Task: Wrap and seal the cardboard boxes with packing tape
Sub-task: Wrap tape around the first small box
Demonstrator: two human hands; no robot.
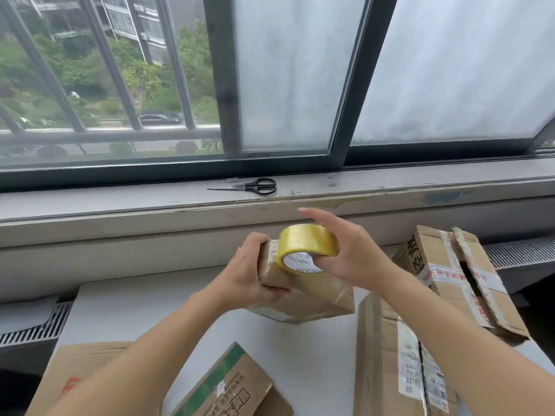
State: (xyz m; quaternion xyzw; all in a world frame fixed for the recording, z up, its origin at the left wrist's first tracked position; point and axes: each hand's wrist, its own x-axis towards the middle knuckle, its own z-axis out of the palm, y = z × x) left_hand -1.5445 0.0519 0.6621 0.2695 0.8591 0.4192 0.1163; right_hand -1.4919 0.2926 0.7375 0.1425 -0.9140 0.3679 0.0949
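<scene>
The left hand (pixel 250 270) grips a small cardboard box (pixel 312 297) by its upper left end, with the fingers (pixel 259 239) curled over the far edge and the thumb lying along the near face. The box is tilted over the white counter (pixel 135 310), and it is unclear whether its lower corner touches the surface. A yellow tape roll (pixel 310 243) sits against the top of the box, just beside the left hand's knuckles. The right hand (pixel 357 256) holds the roll: its thumb is hooked into the white printed core and its fingers wrap the outer side, while the index finger sticks straight up, clear of the roll.

Other boxes lie around on the counter:
- An open box (pixel 441 259) with red-printed tape stands to the right.
- A flat box (pixel 384 349) with a shipping label lies nearer, under the right forearm.
- A green-striped box (pixel 231 382) lies at the bottom – partly under the left forearm.

A pair of black-handled scissors (pixel 255 186) rests on the window sill (pixel 120 199), well apart from both hands
</scene>
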